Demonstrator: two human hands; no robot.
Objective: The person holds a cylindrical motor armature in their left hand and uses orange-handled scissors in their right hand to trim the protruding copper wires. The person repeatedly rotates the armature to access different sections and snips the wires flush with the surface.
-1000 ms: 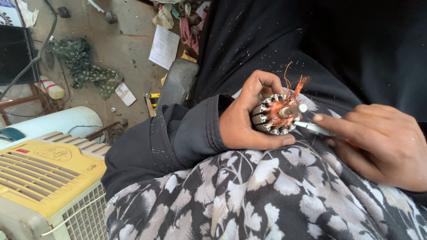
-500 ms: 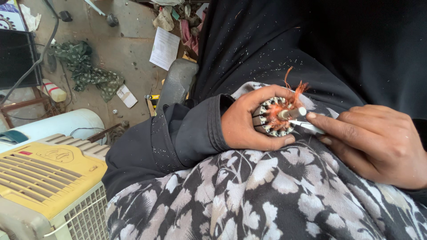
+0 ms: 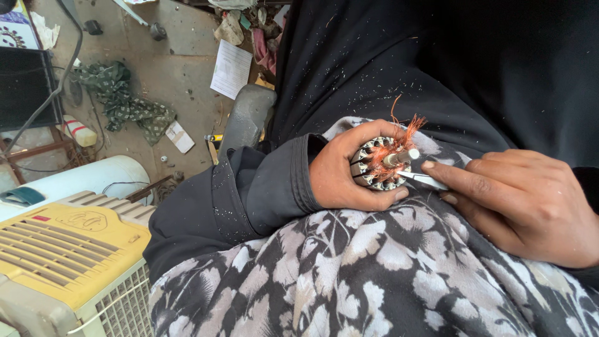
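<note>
yellow fan housing (image 3: pixel 68 240), white paper (image 3: pixel 231 68), green cloth (image 3: pixel 121 100)

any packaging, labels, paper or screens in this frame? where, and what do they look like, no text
Printed paper sheet: floor, top centre; white rectangle, grey print.
Small card: floor beside green cloth; white.
Dark panel, maybe a screen: far left; black.
Red label: on yellow vented housing, lower left; small rectangle.
Poster corner: top left; partly cropped.

Slotted metal motor rotor (image 3: pixel 380 163), frayed copper wires; thin blade (image 3: pixel 424 180) against it.
</note>
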